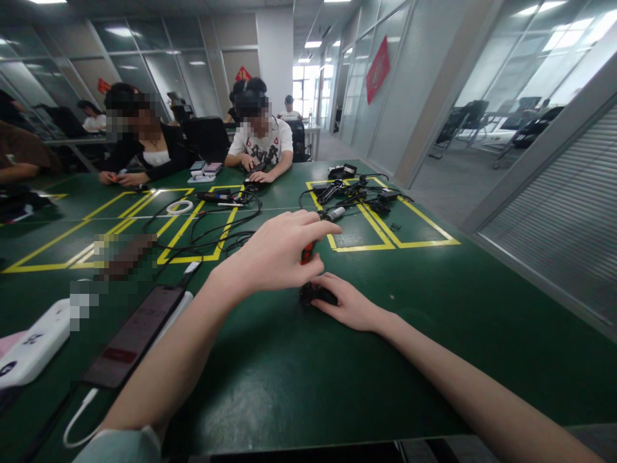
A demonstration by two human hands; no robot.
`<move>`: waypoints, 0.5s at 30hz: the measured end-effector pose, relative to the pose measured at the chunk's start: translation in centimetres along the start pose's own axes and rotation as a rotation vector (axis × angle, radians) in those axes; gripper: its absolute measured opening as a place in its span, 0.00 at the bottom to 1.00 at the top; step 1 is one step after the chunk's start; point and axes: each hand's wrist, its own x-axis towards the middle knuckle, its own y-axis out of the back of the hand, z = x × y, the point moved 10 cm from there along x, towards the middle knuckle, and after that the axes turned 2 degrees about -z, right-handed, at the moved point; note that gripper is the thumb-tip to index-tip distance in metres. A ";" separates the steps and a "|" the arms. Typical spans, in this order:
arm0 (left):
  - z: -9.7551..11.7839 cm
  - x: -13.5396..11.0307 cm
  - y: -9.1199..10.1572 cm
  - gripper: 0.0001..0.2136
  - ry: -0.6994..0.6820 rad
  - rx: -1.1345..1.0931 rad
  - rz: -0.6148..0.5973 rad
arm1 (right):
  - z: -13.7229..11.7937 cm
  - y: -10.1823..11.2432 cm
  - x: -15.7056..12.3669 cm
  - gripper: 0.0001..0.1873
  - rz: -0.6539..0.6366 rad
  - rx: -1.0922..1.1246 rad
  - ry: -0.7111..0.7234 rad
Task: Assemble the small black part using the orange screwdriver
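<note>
My left hand [282,247] is closed around an upright red-and-black tool [307,252], its index finger stretched out past it. Most of the tool is hidden by the hand, so its exact kind does not show. Just below, my right hand [349,303] grips a small black object [321,295] on the green table, thumb and fingers on either side. The tool's lower end meets or stands just above the black object; I cannot tell which.
Black cables and devices [357,193] lie inside yellow tape at the far right. A smartphone [137,334], a white power strip [38,341] and a roll of white tape [180,207] are on the left. Across the table [434,308], people [263,138] sit working.
</note>
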 end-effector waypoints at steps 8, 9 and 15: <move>-0.4 0.0 0.0 0.16 0.025 0.013 0.021 | 0.0 0.1 0.0 0.15 0.026 0.032 -0.035; -0.3 0.0 0.0 0.17 0.017 0.013 0.020 | 0.0 0.1 0.0 0.16 0.029 0.035 -0.035; -0.3 0.1 -0.3 0.18 0.001 -0.020 0.004 | 0.1 0.1 0.1 0.15 0.029 0.049 -0.032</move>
